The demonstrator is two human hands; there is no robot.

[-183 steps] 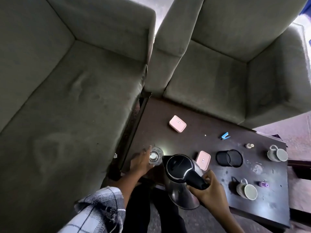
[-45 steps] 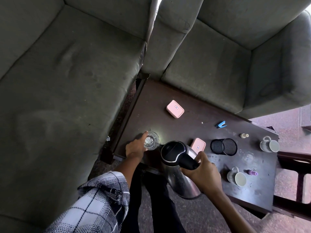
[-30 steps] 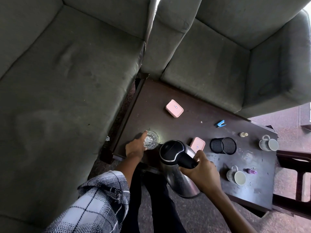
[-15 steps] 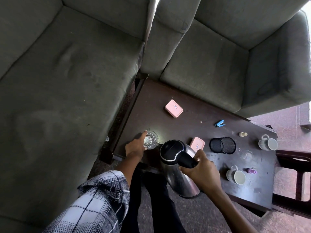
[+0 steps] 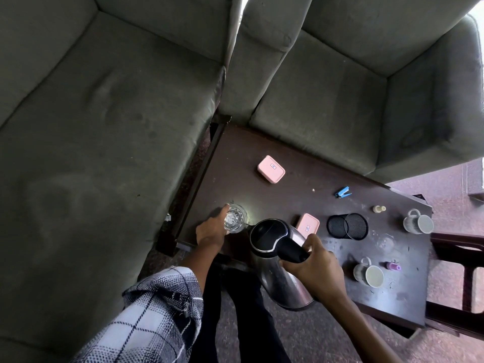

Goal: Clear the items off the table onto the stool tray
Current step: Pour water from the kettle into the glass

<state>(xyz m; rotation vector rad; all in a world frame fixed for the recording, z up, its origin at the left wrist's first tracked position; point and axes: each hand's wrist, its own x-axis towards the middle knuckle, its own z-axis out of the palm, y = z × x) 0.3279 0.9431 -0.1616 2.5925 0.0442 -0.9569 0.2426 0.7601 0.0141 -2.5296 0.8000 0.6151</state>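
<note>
Nothing has shifted in the last half second: the kettle (image 5: 272,239) and the glass (image 5: 235,221) sit as before, each still gripped. A green sofa (image 5: 91,153) and an armchair (image 5: 327,100) stand along the left and far edges of the dark table (image 5: 262,195). The steel kettle is tilted over the near edge, spout toward the glass, and the right hand (image 5: 314,265) is wrapped round its black handle. The left hand (image 5: 209,231) curls round the glass, which stands by the near left corner. A mesh pen holder (image 5: 347,226) lies on its side right of centre. A mug (image 5: 417,224) sits at the right end, a second mug (image 5: 368,275) by the near edge. A pink box (image 5: 271,169) lies toward the far edge, a second pink box (image 5: 307,226) just behind the kettle. A blue stapler (image 5: 342,192), a small bottle (image 5: 379,208) and a purple item (image 5: 392,265) lie on the right half.
</note>
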